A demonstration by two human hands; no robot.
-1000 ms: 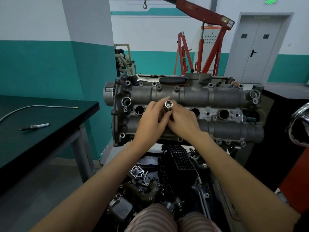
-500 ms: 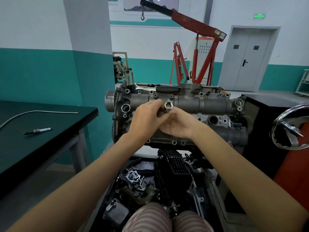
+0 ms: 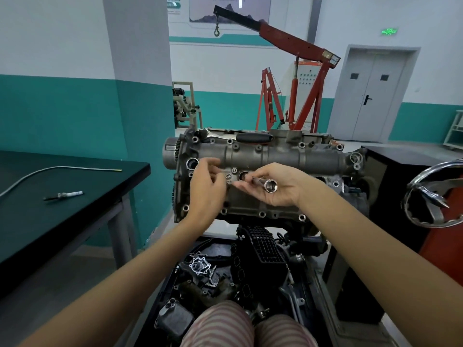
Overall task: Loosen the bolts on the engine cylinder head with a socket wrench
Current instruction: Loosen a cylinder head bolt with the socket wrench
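While held before the cylinder head [image 3: 263, 156]: socket [image 3: 270, 185] in right hand [image 3: 278, 186], open end toward camera.

Pinched between right thumb and fingers, palm up, over the centre of the head. Left hand [image 3: 208, 189] just beside, fingers loosely curled near a plug bore, gripping nothing visible. Head mounted on its side, bolts along both edges. Black-handled tool [image 3: 254, 137] lying on top edge. Spark plug [image 3: 64, 195] and thin tube [image 3: 60, 169] on dark bench [image 3: 75, 214], well apart.
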